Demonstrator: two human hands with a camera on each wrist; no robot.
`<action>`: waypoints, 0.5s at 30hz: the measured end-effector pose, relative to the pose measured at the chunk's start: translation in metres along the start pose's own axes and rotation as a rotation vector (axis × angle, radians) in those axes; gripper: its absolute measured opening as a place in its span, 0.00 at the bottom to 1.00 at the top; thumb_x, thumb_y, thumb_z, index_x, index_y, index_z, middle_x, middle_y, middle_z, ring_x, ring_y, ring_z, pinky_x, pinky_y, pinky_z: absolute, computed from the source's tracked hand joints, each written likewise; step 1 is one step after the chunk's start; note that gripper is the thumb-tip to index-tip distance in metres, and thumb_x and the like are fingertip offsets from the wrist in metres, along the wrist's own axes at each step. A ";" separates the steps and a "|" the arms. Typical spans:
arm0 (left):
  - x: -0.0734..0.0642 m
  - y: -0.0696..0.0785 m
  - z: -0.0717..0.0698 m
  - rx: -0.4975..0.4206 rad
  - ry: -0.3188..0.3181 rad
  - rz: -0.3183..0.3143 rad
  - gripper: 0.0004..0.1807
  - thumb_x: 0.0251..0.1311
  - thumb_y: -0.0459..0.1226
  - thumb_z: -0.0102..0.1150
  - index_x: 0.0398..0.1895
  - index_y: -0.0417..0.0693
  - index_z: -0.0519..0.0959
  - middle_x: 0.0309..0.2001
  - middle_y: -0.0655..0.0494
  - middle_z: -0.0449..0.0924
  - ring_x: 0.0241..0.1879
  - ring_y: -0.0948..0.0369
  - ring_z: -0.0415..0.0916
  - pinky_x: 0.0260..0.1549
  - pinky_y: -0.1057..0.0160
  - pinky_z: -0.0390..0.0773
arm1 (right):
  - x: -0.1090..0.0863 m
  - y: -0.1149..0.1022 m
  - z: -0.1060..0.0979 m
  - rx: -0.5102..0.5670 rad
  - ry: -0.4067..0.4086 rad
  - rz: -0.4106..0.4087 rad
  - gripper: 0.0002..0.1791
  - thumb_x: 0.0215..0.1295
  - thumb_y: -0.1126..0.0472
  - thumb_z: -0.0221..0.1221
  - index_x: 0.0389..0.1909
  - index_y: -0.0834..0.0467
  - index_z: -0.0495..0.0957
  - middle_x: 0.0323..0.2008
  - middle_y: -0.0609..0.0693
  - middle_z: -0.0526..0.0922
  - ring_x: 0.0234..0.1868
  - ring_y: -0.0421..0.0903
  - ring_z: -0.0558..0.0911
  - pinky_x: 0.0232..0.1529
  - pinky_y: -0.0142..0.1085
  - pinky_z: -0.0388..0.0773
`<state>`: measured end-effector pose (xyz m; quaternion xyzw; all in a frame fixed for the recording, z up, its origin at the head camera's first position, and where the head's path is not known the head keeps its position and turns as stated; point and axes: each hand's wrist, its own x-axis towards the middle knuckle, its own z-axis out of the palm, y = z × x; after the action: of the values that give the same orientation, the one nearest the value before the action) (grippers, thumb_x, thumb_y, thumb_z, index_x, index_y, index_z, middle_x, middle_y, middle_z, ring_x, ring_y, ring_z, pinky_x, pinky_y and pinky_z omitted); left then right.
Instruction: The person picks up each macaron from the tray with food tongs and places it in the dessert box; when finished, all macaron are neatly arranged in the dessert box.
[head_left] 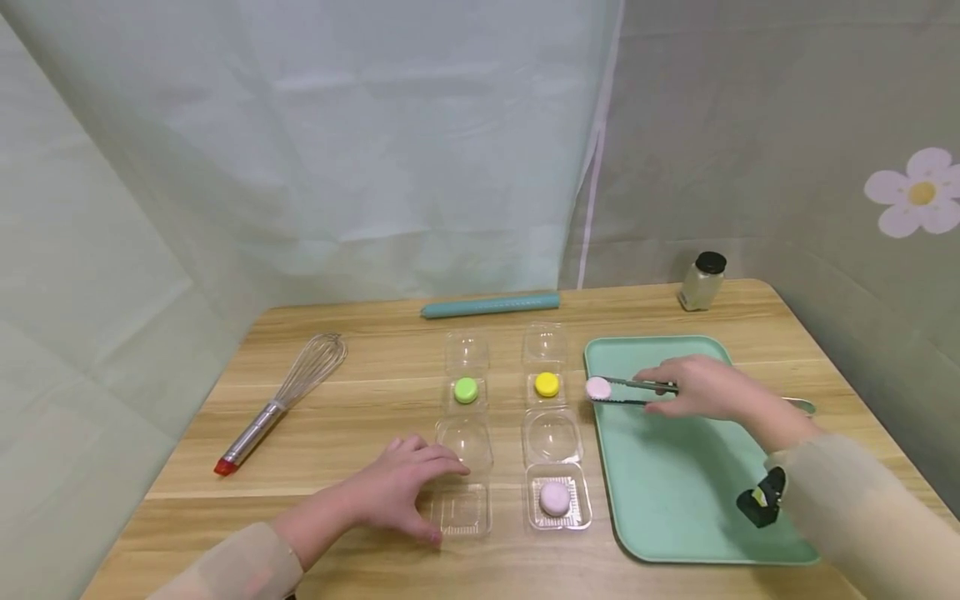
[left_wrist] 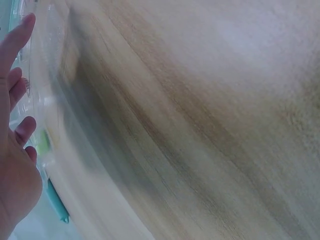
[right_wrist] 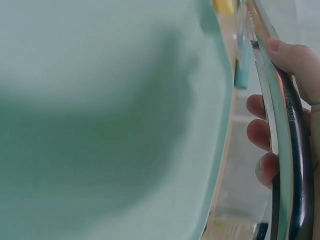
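Tongs point(right_wrist: 297, 160) in the right hand point(head_left: 693, 387) hold a pale pink macaron point(head_left: 597, 388)

The right hand is curled round the tongs, the thumb on one side and the fingers on the other. The tips of the tongs pinch the pale pink macaron, which is by the left rim of a mint-green tray point(head_left: 652, 500); whether it touches this rim, I cannot tell. The tray lies on the right part of the wooden surface point(head_left: 360, 442).

The left hand point(head_left: 408, 483) has its fingers spread and grips nothing. It is just beside a clear plastic box point(head_left: 465, 510), on the side toward the surface's left edge; whether it touches the box, I cannot tell.

To the right of this box, a second box point(head_left: 579, 508) contains a pale lilac macaron point(head_left: 555, 498). Farther toward the far edge, two smaller boxes contain a green macaron point(head_left: 466, 390) on the left and a yellow macaron point(head_left: 547, 384) on the right. All four boxes have their lids folded back toward the far edge.

A whisk point(head_left: 279, 404) with a red handle end lies near the left edge of the surface. A long teal bar point(head_left: 491, 306) lies along the far edge, and a glass jar point(head_left: 701, 287) with a black lid stands near the far right corner.
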<state>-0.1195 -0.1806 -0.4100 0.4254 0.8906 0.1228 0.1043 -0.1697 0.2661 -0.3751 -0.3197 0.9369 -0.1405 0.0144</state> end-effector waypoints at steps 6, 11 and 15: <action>0.000 0.000 -0.001 -0.004 0.000 -0.001 0.44 0.32 0.57 0.72 0.60 0.61 0.71 0.58 0.70 0.69 0.47 0.66 0.60 0.48 0.57 0.60 | 0.014 -0.016 0.004 0.011 0.008 -0.103 0.19 0.54 0.51 0.65 0.46 0.54 0.82 0.33 0.44 0.83 0.30 0.39 0.79 0.32 0.37 0.75; 0.001 0.001 -0.002 -0.008 0.001 -0.007 0.45 0.32 0.59 0.72 0.61 0.61 0.71 0.58 0.68 0.69 0.48 0.65 0.60 0.49 0.57 0.60 | 0.023 -0.032 0.009 0.028 0.003 -0.186 0.20 0.55 0.52 0.64 0.48 0.53 0.81 0.31 0.43 0.82 0.29 0.39 0.78 0.30 0.35 0.74; 0.000 0.001 -0.002 -0.013 -0.003 -0.016 0.45 0.31 0.60 0.72 0.61 0.62 0.70 0.58 0.69 0.68 0.48 0.65 0.59 0.49 0.57 0.60 | 0.031 -0.046 0.014 0.042 -0.003 -0.242 0.20 0.55 0.52 0.64 0.48 0.54 0.81 0.30 0.43 0.81 0.29 0.39 0.77 0.30 0.34 0.74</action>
<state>-0.1196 -0.1801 -0.4081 0.4176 0.8931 0.1270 0.1091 -0.1648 0.2092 -0.3737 -0.4301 0.8884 -0.1604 0.0054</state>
